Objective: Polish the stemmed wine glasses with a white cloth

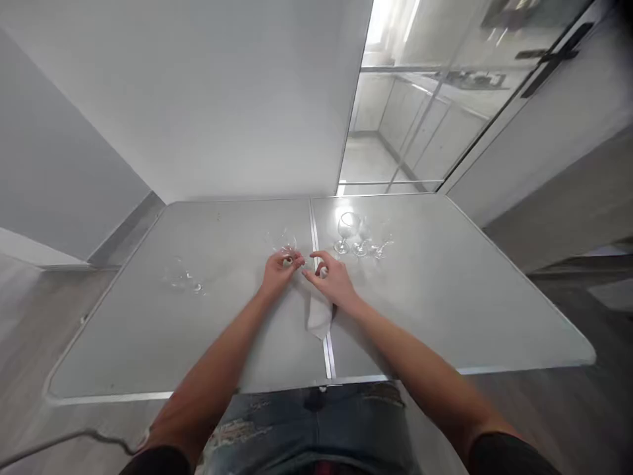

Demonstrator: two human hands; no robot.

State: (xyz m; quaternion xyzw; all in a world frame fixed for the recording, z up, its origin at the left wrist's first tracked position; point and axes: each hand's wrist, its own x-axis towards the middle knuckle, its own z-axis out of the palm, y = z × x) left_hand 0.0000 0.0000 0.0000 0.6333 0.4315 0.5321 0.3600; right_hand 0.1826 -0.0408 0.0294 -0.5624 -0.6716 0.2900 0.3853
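Pinching a glass in the left hand over the pale counter; can't tell the grip of the right hand above the cloth. Facing white wall, glass door past the far edge.

The glass I pinch in my left hand is clear and colourless, with a rounded bowl that narrows toward my fingertips. It is tilted, the bowl turned away from me and the lower end nearest my body (so see-through that I can hardly trace its outline). Below my right hand is a white cloth, narrow and soft-looking, its near end tapering to a point. It reaches toward me across the table's metal strip; whether my curled fingers grip its upper part, I cannot tell.
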